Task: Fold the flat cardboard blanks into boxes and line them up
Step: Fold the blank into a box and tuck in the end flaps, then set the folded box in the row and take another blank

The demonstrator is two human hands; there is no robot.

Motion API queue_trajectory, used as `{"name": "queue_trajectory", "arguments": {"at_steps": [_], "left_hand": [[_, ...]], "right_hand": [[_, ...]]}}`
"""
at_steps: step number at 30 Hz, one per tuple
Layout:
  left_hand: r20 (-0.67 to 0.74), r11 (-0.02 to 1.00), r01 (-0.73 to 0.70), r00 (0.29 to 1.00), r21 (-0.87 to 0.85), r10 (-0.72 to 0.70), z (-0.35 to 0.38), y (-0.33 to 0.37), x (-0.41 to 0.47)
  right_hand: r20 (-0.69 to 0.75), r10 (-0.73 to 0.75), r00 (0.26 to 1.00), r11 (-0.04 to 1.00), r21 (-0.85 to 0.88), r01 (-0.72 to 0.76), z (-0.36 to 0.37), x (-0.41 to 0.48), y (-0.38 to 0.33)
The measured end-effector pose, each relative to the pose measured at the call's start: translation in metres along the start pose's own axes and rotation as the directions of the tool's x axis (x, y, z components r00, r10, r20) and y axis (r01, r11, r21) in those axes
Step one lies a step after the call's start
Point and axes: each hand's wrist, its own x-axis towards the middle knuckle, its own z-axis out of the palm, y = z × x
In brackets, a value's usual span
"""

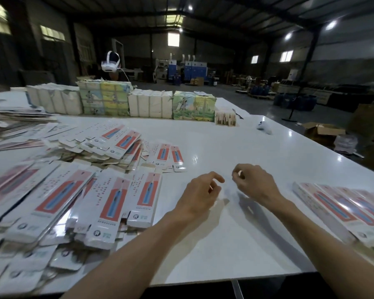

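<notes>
Flat cardboard blanks (108, 203), white with a red panel and a blue toothbrush picture, lie in loose heaps over the left half of the white table (235, 152). A row of folded boxes (341, 210) with the same print lies side by side at the right edge. My left hand (198, 196) and my right hand (254, 182) hover over bare table between the heaps and the row. The fingers of both hands are loosely curled and hold nothing. Neither hand touches a blank or a box.
Wrapped white and illustrated packs (121, 100) stand in a row along the table's far side, with a small striped pack (225, 116) at their right end. A white device (264, 126) lies beyond. A headset (110, 62) shows behind the packs. An open carton (324, 130) sits on the floor at right.
</notes>
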Motion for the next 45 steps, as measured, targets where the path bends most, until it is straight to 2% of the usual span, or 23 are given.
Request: {"name": "queue_trajectory", "arguments": {"at_steps": [5,7,10,12,14,16,19,22,28,30,33,37,39,41,43,44,45], "left_hand": [[-0.055,0.996,0.004,0.998,0.093,0.001,-0.007,0.001,-0.001],[-0.049,0.991,0.035,0.998,0.13,-0.029,-0.016,0.006,0.003],[-0.038,0.955,0.126,0.992,0.267,-0.12,-0.046,0.018,0.008],[-0.076,0.924,0.237,0.971,0.301,-0.225,-0.079,0.021,0.005],[-0.144,0.837,0.351,0.936,0.419,-0.321,-0.116,0.02,-0.005],[-0.236,0.695,0.458,0.887,0.554,-0.396,-0.15,0.014,-0.02],[-0.326,0.512,0.623,0.766,0.592,-0.555,-0.178,0.006,-0.043],[-0.337,0.344,0.688,0.652,0.64,-0.679,-0.182,-0.006,-0.056],[-0.381,0.274,0.684,0.643,0.676,-0.665,-0.182,-0.014,-0.057],[-0.383,0.253,0.659,0.66,0.708,-0.646,-0.184,-0.012,-0.057],[-0.36,0.321,0.653,0.688,0.686,-0.631,-0.186,-0.013,-0.059],[-0.231,0.612,0.636,0.758,0.47,-0.61,-0.187,-0.008,-0.064],[-0.155,0.718,0.574,0.812,0.395,-0.563,-0.193,0.001,-0.061],[-0.136,0.798,0.504,0.862,0.33,-0.488,-0.199,0.014,-0.049],[-0.044,0.901,0.423,0.906,0.095,-0.42,-0.191,0.025,-0.033],[0.031,0.912,0.399,0.917,-0.099,-0.398,-0.18,0.031,-0.024],[0.12,0.865,0.405,0.914,-0.297,-0.387,-0.167,0.037,-0.014]], "right_hand": [[-0.032,-0.076,0.997,0.996,-0.059,0.074,0.044,0.0,-0.004],[-0.047,-0.086,0.995,0.996,-0.027,0.085,0.048,0.002,0.003],[-0.041,-0.091,0.995,0.996,0.01,0.091,0.049,0.003,0.008],[-0.019,-0.089,0.996,0.995,0.033,0.089,0.05,0.004,0.008],[-0.011,-0.092,0.996,0.994,0.058,0.093,0.051,0.004,0.009],[-0.009,-0.091,0.996,0.99,0.104,0.092,0.051,0.005,0.01],[0.001,-0.089,0.996,0.981,0.172,0.088,0.05,0.005,0.01],[0.011,-0.105,0.994,0.973,0.207,0.101,0.049,0.006,0.01],[0.01,-0.111,0.994,0.963,0.248,0.105,0.048,0.007,0.01],[0.024,-0.114,0.993,0.962,0.251,0.105,0.046,0.006,0.01],[0.03,-0.116,0.993,0.964,0.246,0.106,0.046,0.005,0.01],[0.04,-0.122,0.992,0.965,0.24,0.109,0.045,0.005,0.008],[0.05,-0.129,0.99,0.966,0.231,0.114,0.045,0.005,0.008],[0.061,-0.112,0.992,0.968,0.234,0.095,0.046,0.005,0.008],[0.064,-0.097,0.993,0.967,0.241,0.078,0.046,0.005,0.009],[0.062,-0.097,0.993,0.967,0.243,0.08,0.046,0.005,0.008],[0.056,-0.098,0.994,0.966,0.247,0.081,0.046,0.005,0.008]]}}
